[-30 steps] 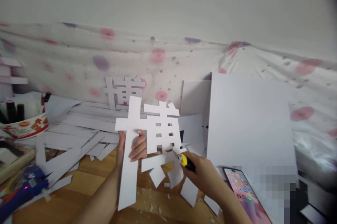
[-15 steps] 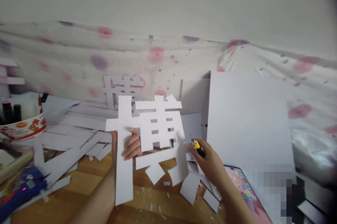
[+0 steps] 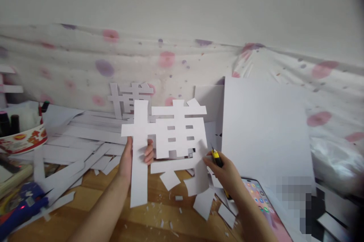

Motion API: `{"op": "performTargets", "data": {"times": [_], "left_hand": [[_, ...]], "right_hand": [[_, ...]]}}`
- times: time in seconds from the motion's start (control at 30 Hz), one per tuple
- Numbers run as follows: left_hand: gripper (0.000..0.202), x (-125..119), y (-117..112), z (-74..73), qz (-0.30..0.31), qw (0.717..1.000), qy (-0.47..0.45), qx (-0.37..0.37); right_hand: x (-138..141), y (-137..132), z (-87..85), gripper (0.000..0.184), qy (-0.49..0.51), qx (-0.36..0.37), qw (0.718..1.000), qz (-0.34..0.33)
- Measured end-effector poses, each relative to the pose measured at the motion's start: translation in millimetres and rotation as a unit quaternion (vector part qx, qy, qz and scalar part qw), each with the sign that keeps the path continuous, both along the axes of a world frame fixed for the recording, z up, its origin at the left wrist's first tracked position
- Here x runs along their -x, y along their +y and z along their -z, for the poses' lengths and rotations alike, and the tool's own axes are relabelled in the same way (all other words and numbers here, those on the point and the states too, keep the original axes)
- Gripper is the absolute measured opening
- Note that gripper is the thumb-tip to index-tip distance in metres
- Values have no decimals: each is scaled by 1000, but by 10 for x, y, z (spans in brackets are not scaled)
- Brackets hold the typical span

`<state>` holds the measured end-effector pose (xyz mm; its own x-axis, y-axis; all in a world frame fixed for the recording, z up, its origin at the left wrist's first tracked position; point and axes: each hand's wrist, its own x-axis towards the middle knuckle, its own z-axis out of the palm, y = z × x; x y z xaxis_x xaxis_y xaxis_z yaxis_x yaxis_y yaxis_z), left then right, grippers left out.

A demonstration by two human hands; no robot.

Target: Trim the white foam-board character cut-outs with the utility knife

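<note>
A white cut-out Chinese character (image 3: 140, 158), made of stiff board or card, is held upright above the wooden table. My left hand (image 3: 127, 158) grips its long vertical stroke from behind, the fingertips curling round to the front. At the character's right edge, my right hand (image 3: 223, 170) is closed round a yellow and black utility knife (image 3: 216, 156). The thin blade points up and away from me. Whether the right fingertips also touch the board, I cannot tell. A similar cut-out character (image 3: 114, 100) leans against the patterned sheet behind.
White strips and offcuts (image 3: 66, 168) cover the left. A tub of markers (image 3: 24, 139) and a blue glue gun (image 3: 27, 206) stand there. At right are a large white board (image 3: 264, 128) and a lit phone (image 3: 263, 200). Small scraps dot the table (image 3: 113, 215).
The character has shifted right and turned more squarely towards me, its lower end rising. My left fingers show less in front of it. The knife stays in my right hand near the edge.
</note>
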<state>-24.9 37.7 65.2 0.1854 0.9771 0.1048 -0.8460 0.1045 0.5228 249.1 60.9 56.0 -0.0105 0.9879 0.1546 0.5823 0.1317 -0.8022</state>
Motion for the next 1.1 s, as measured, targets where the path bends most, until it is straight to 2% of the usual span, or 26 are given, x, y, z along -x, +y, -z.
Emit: {"op": "performTargets", "data": {"times": [0.07, 0.13, 0.27, 0.53, 0.7, 0.83, 0.97, 1.1], "left_hand": [[40, 62, 27, -53, -64, 993, 87, 57], [32, 104, 51, -90, -109, 978, 136, 118], [31, 95, 56, -145, -131, 964, 162, 167], [31, -24, -6, -227, -151, 954, 219, 137], [32, 11, -13, -211, -122, 952, 257, 112], [23, 27, -14, -211, -127, 959, 242, 76], [19, 77, -9, -211, -127, 957, 257, 38], [19, 184, 11, -203, -133, 950, 279, 49]], "right_hand": [[-34, 17, 2, 23, 9, -15, 1000, 10], [-62, 30, 2, 24, 11, -33, 999, 16], [-81, 42, 4, 25, 2, -62, 997, 38], [-101, 86, 35, 29, 13, -77, 995, 59], [-124, 65, -23, 31, 51, -77, 992, 80], [-169, 40, -79, 35, 84, -80, 987, 109], [-249, 60, -99, 37, 87, -61, 988, 108], [-294, 83, -104, 37, 95, -52, 988, 111]]}}
